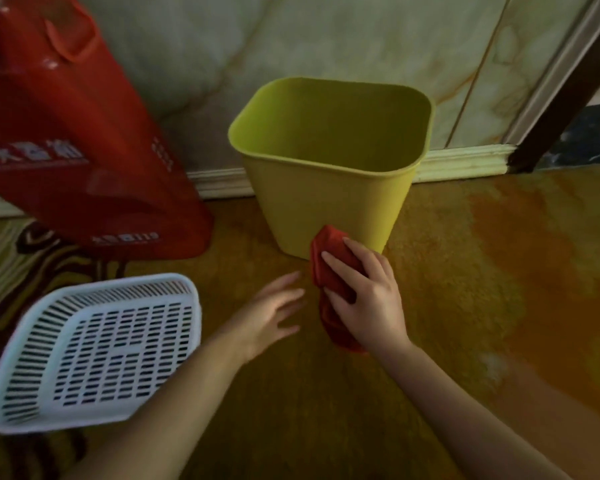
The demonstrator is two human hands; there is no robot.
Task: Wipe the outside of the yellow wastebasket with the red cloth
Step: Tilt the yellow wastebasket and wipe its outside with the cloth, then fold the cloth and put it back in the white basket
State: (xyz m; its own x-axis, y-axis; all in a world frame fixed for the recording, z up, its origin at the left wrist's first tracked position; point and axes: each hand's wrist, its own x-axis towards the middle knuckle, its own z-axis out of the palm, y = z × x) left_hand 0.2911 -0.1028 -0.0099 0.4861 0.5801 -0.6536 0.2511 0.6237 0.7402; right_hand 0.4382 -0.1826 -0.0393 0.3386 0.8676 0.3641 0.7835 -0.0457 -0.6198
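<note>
The yellow wastebasket (326,199) stands upright and empty on the floor, close to the wall. My right hand (368,292) grips the bunched red cloth (329,258), and the cloth's top presses against the lower front wall of the wastebasket. Part of the cloth hangs down under my palm. My left hand (274,313) hovers just left of the cloth with fingers spread, holding nothing and not touching the wastebasket.
A white slotted plastic basket (94,348) lies on the floor at the lower left. A large red shopping bag (70,140) leans against the wall at the left. A skirting board (461,161) runs behind the wastebasket, and a dark door frame (565,91) stands at the right.
</note>
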